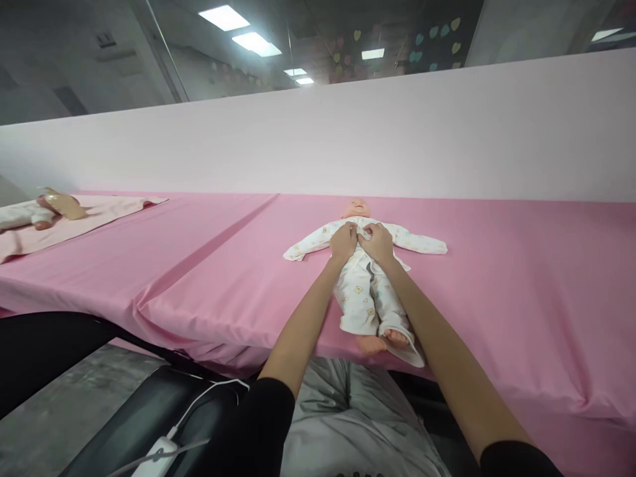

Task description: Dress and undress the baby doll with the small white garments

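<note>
A baby doll [356, 208] lies on its back on the pink-covered table, head toward the wall and bare feet at the near edge. It wears a white long-sleeved top [313, 242] and white trousers [358, 298], both with a small print. The sleeves stretch out to either side. My left hand [344, 241] and my right hand [377, 242] meet at the chest, fingers pinched on the front of the top. Just what part of the cloth sits between the fingertips is too small to tell.
The pink sheet [497, 298] covers the long table up to a white wall [318, 146]. At far left, another doll [30, 215] and a yellowish bottle [67, 204] lie on a pale cloth [109, 212]. A white device with a cable [158, 457] rests on a black seat [129, 411].
</note>
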Action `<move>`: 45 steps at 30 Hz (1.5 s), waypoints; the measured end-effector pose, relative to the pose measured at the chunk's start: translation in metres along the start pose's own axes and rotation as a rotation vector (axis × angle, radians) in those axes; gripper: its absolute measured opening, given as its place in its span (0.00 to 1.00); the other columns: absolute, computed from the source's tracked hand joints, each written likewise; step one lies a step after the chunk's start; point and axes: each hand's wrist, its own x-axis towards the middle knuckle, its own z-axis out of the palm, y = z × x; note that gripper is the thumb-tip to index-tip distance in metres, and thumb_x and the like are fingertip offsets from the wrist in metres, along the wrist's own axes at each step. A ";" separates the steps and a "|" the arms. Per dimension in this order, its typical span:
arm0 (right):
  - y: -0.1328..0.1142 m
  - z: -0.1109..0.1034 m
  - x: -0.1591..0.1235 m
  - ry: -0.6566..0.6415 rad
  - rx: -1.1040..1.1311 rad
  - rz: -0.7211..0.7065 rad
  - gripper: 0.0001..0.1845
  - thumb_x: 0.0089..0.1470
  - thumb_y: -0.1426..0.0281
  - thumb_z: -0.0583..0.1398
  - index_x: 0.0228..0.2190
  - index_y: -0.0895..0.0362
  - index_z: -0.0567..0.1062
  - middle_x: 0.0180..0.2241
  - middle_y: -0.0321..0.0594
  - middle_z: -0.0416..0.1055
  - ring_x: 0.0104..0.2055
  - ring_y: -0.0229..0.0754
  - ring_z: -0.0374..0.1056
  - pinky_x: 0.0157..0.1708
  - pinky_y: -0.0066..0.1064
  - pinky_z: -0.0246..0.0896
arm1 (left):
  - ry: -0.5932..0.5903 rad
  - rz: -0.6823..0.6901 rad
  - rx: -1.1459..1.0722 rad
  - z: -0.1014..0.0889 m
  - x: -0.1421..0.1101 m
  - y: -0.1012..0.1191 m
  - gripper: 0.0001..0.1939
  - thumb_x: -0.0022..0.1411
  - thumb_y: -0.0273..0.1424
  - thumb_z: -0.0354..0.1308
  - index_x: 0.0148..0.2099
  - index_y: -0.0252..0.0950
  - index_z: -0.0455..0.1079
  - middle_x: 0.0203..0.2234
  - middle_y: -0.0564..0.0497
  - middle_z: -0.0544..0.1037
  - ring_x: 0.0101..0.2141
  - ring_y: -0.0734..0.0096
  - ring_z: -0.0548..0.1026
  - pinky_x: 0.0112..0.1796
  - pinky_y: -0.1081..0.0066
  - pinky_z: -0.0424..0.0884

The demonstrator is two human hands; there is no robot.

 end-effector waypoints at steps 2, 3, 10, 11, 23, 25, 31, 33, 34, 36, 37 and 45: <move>0.000 -0.002 -0.002 -0.002 -0.021 -0.003 0.10 0.45 0.65 0.61 0.30 0.58 0.73 0.32 0.42 0.69 0.35 0.45 0.64 0.38 0.34 0.57 | 0.012 0.032 -0.072 -0.001 -0.005 -0.004 0.14 0.66 0.32 0.42 0.45 0.39 0.69 0.41 0.49 0.76 0.42 0.67 0.72 0.41 0.71 0.64; 0.000 -0.002 -0.002 -0.003 -0.025 -0.001 0.10 0.45 0.64 0.61 0.30 0.58 0.73 0.31 0.42 0.69 0.35 0.45 0.64 0.38 0.34 0.57 | 0.007 0.055 -0.102 -0.002 -0.007 -0.006 0.14 0.65 0.32 0.43 0.44 0.39 0.69 0.40 0.49 0.77 0.41 0.67 0.72 0.41 0.71 0.64; 0.003 -0.007 -0.004 0.019 0.039 -0.064 0.11 0.53 0.67 0.53 0.26 0.57 0.72 0.28 0.41 0.69 0.34 0.43 0.62 0.38 0.33 0.56 | -0.020 0.182 -0.186 -0.006 -0.008 -0.009 0.17 0.65 0.38 0.44 0.41 0.40 0.73 0.27 0.53 0.73 0.32 0.71 0.69 0.34 0.73 0.61; 0.004 -0.007 -0.004 0.022 0.048 -0.072 0.11 0.53 0.68 0.52 0.26 0.57 0.72 0.28 0.41 0.69 0.34 0.43 0.62 0.37 0.33 0.56 | -0.025 0.168 -0.197 -0.007 -0.008 -0.008 0.16 0.64 0.38 0.45 0.40 0.39 0.73 0.24 0.53 0.72 0.29 0.72 0.68 0.32 0.73 0.60; 0.003 -0.008 -0.003 -0.016 0.073 -0.040 0.06 0.51 0.70 0.52 0.27 0.56 0.69 0.28 0.39 0.68 0.35 0.43 0.61 0.38 0.33 0.55 | -0.080 0.000 -0.230 -0.010 -0.006 -0.001 0.12 0.60 0.36 0.52 0.38 0.36 0.74 0.19 0.56 0.68 0.24 0.75 0.65 0.29 0.74 0.57; 0.003 -0.008 -0.003 -0.015 0.063 -0.042 0.06 0.52 0.70 0.52 0.27 0.56 0.69 0.28 0.40 0.68 0.35 0.43 0.61 0.38 0.33 0.55 | -0.077 0.010 -0.220 -0.009 -0.007 -0.001 0.13 0.61 0.36 0.51 0.38 0.36 0.74 0.21 0.55 0.71 0.26 0.74 0.67 0.29 0.74 0.58; 0.000 -0.010 -0.005 0.013 -0.002 -0.059 0.07 0.53 0.72 0.52 0.28 0.58 0.70 0.29 0.41 0.68 0.35 0.44 0.62 0.38 0.33 0.55 | -0.056 0.081 -0.136 -0.010 -0.009 -0.001 0.13 0.63 0.36 0.48 0.40 0.36 0.73 0.26 0.52 0.74 0.30 0.72 0.69 0.32 0.73 0.60; -0.002 -0.011 -0.006 0.009 -0.039 -0.088 0.08 0.54 0.71 0.53 0.28 0.58 0.71 0.29 0.42 0.68 0.36 0.44 0.62 0.39 0.33 0.55 | -0.028 0.125 -0.094 -0.011 -0.010 -0.001 0.13 0.63 0.35 0.48 0.39 0.36 0.72 0.27 0.51 0.74 0.31 0.71 0.70 0.33 0.73 0.60; -0.003 -0.011 -0.007 -0.004 -0.051 -0.106 0.08 0.54 0.71 0.53 0.28 0.58 0.72 0.29 0.43 0.69 0.36 0.45 0.62 0.39 0.34 0.55 | -0.016 0.145 -0.084 -0.011 -0.011 -0.001 0.13 0.64 0.35 0.47 0.39 0.36 0.72 0.27 0.51 0.74 0.31 0.71 0.70 0.33 0.73 0.60; -0.004 -0.013 -0.009 -0.041 -0.071 -0.146 0.10 0.54 0.71 0.52 0.29 0.58 0.74 0.30 0.43 0.69 0.36 0.45 0.62 0.39 0.34 0.55 | -0.001 0.172 -0.081 -0.011 -0.012 -0.003 0.13 0.64 0.35 0.47 0.39 0.36 0.71 0.27 0.51 0.74 0.31 0.71 0.70 0.33 0.73 0.60; -0.005 -0.014 -0.010 -0.061 -0.081 -0.164 0.11 0.54 0.72 0.52 0.30 0.58 0.74 0.30 0.43 0.69 0.36 0.45 0.62 0.39 0.34 0.55 | 0.001 0.176 -0.083 -0.011 -0.012 -0.004 0.13 0.64 0.35 0.47 0.39 0.36 0.71 0.27 0.51 0.74 0.31 0.71 0.70 0.33 0.73 0.60; -0.013 -0.029 -0.032 -0.108 -0.117 -0.119 0.14 0.54 0.67 0.53 0.38 0.58 0.75 0.27 0.40 0.67 0.31 0.42 0.63 0.35 0.32 0.55 | -0.030 0.190 -0.100 -0.016 -0.016 0.000 0.15 0.64 0.36 0.45 0.36 0.36 0.70 0.27 0.51 0.74 0.29 0.72 0.69 0.32 0.74 0.59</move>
